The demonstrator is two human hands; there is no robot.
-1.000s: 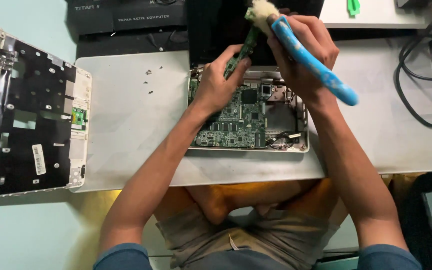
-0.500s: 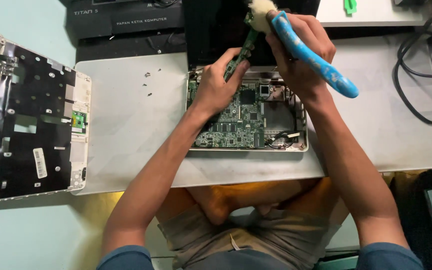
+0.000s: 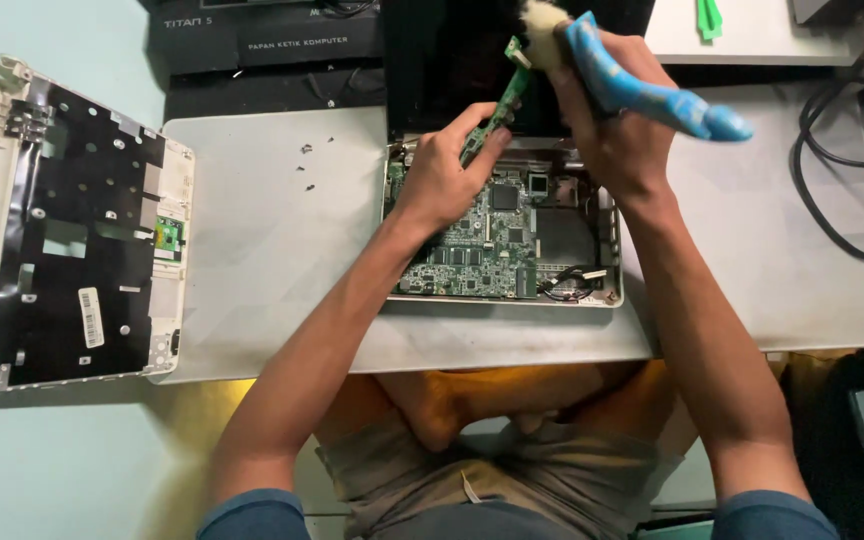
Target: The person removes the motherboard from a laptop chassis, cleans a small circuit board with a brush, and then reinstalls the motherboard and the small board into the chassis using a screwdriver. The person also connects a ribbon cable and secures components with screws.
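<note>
Our right hand (image 3: 612, 130) hides the blue-handled brush's (image 3: 652, 95) middle; its bristles run off-frame. Our left hand (image 3: 447, 175) pinches the narrow green circuit card (image 3: 497, 110) above the open laptop (image 3: 507, 235), long axis tilting up-right.

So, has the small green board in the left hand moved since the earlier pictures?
No. The small green board, held by the left hand, sits at the same spot above the open laptop base, beside the blue brush.
</note>
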